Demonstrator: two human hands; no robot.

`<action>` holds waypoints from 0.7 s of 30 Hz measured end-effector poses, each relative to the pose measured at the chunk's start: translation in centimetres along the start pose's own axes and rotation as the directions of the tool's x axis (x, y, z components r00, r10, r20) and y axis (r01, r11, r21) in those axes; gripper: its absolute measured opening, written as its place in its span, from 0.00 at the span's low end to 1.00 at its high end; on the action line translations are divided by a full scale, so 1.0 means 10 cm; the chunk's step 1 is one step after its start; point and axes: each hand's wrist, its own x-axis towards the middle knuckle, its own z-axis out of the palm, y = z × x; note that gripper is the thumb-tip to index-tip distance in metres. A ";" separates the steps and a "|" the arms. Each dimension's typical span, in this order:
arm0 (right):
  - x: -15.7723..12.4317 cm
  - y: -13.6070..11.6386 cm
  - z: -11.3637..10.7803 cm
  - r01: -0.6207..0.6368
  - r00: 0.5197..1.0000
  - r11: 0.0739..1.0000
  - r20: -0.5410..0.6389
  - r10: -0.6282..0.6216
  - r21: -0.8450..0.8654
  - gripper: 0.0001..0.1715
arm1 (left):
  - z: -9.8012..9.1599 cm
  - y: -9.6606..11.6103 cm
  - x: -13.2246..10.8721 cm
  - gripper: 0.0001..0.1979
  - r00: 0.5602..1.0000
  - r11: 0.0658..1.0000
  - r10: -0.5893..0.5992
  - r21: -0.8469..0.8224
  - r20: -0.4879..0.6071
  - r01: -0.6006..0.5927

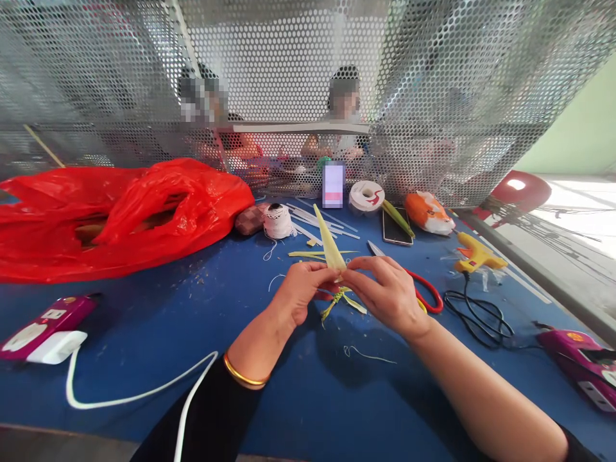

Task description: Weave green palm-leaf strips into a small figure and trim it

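Note:
A pale yellow-green husk leaf [329,245] stands between my hands, its pointed tip upward and its base pinched. My left hand [304,287] is closed on the lower left of that base. From the other side, the thumb and fingers of my right hand [389,294] press on the same spot. Just below the fingers hang thin twisted yellow-green strips [332,307]; whether they join the leaf is hidden. Scissors with red handles [432,294] lie partly behind my right hand. Loose husk strips [308,255] lie beyond my fingers.
A red plastic bag [192,192] spreads at left. A thread spool [278,222], white strips [327,224], a propped phone [333,185] and a ribbon roll [366,196] stand behind. A yellow glue gun [479,253] and purple power strips [582,366] sit aside. People are behind the perforated screen [289,77].

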 end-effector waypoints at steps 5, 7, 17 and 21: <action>0.01 0.00 0.02 -0.122 0.991 0.977 -0.038 0.131 0.175 0.07 | 0.00 -0.01 0.01 0.06 1.000 0.999 0.030 0.020 -0.008 -0.030; 0.03 -0.02 0.05 -0.250 0.960 0.903 -0.034 0.279 0.350 0.06 | 0.01 -0.02 0.02 0.06 0.997 0.997 0.071 0.045 -0.015 -0.070; 0.08 -0.11 0.04 -0.493 0.848 0.689 0.116 0.518 0.531 0.05 | 0.02 -0.02 0.01 0.10 0.978 0.966 0.204 0.157 0.037 -0.208; 0.10 -0.13 0.04 -0.533 0.819 0.676 0.110 0.563 0.509 0.06 | 0.03 -0.02 0.01 0.08 0.969 0.948 0.243 0.202 0.041 -0.246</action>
